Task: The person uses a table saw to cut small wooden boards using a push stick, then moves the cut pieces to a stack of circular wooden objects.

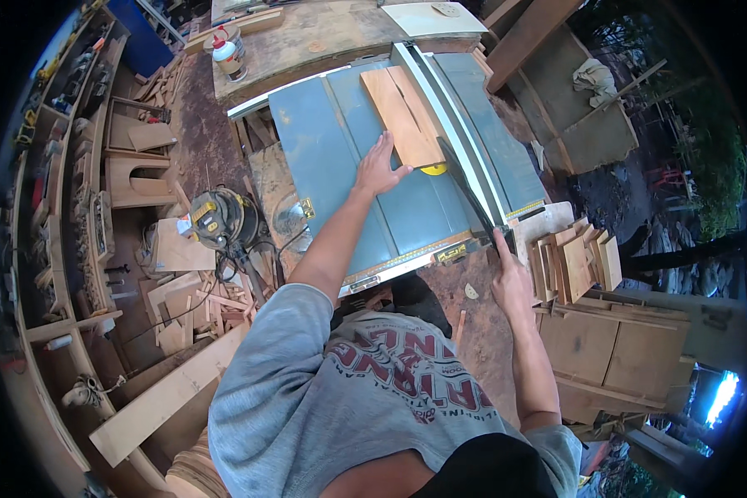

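Near the frame's upper centre, the outspread left hand (377, 169) touched a board (402, 116); right of centre, the right hand (511, 278), well apart, gripped a black stick (473, 189).

The wooden board (399, 119) partly hides the yellow disc (434, 170).

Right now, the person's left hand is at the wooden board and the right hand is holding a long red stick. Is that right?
Not quite: the stick isn't red. The head view shows the right hand holding a long black stick. The left hand is at the wooden board, just as you said.
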